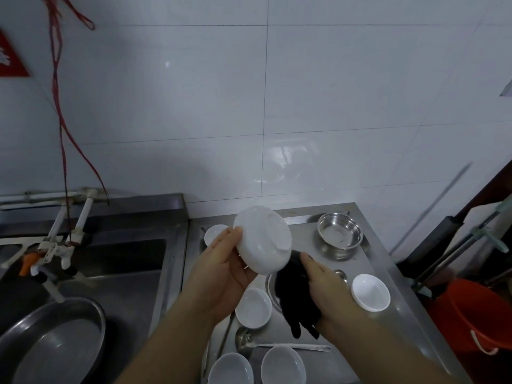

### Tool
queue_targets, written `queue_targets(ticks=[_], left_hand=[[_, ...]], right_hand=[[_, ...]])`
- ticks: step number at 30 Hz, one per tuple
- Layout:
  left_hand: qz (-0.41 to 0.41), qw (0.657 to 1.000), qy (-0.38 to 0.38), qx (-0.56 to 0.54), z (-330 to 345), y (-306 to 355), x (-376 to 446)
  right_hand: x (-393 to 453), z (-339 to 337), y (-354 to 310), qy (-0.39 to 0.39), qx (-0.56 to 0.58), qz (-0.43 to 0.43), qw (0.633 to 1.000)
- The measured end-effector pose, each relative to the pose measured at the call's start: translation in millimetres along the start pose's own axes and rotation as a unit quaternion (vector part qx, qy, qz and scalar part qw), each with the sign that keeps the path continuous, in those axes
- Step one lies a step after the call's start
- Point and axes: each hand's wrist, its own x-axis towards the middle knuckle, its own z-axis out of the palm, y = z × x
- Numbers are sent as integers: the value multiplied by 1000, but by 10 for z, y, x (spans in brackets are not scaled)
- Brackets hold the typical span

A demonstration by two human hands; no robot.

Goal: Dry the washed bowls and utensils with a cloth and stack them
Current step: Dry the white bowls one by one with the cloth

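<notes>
Up over the steel counter [368,261], the left hand [221,275] held a round white bowl [263,239] tipped bottom-out, likely so its wet outside could be wiped. Just beside it, the right hand [329,295] gripped a dark cloth [293,292], touching the bowl's edge.

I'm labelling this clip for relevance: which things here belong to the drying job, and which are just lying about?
Belongs:
white bowl held by left hand
black cloth gripped by right hand
steel bowls
ladle

Lying about:
orange bucket
sink basin
taps
red string
</notes>
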Motion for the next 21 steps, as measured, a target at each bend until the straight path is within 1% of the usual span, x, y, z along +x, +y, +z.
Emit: queue_targets(ticks=[2, 3, 5, 6, 7, 8, 9, 10, 11, 12, 13, 14, 15, 16, 17, 19, 20, 21], left_hand=[[27, 998, 1, 50, -1, 20, -18], [38, 995, 3, 93, 3, 18, -32], [54, 979, 3, 197, 13, 0, -70], [59, 969, -11, 239, 18, -15, -88], [62, 962, -31, 264, 41, -26, -114], [58, 960, -53, 267, 62, -33, -136], [53, 961, -75, 261, 83, -31, -159], [53, 961, -91, 255, 102, -23, -184], [56, 960, -99, 255, 115, -13, -207], [62, 958, -107, 260, 105, -10, -224], [65, 956, -113, 264, 91, -6, -242], [67, 953, -126, 266, 72, -10, -263], [68, 952, -138, 265, 60, -13, -279], [72, 949, -150, 266, 45, -18, -288], [77, 948, -156, 267, 40, -20, -299], [95, 943, -162, 274, 64, -2, -317], [103, 939, -169, 280, 91, 16, -327], [113, 936, -174, 285, 107, 33, -334]], right_hand=[[12, 7, -55, 39, 10, -48, 998], [23, 9, -101, 56, 4, -90, 994], [-19, 50, -255, 63, -52, -214, 973], [-55, 70, -333, 45, -94, -288, 952], [-74, 69, -396, 7, -146, -362, 921], [-77, 58, -435, -32, -215, -424, 879], [-73, 49, -472, -64, -292, -474, 828], [-46, 41, -487, -91, -363, -522, 766], [-2, 31, -471, -122, -410, -566, 705], [33, 28, -452, -145, -431, -598, 660], [49, 32, -455, -159, -437, -611, 640], [57, 40, -477, -163, -439, -604, 645], [64, 50, -506, -158, -436, -580, 670], [64, 62, -531, -143, -422, -547, 709], [70, 75, -548, -129, -393, -504, 758], [112, 132, -583, -121, -262, -405, 868], [136, 164, -596, -128, -183, -361, 905], [150, 205, -612, -132, -117, -319, 931]])
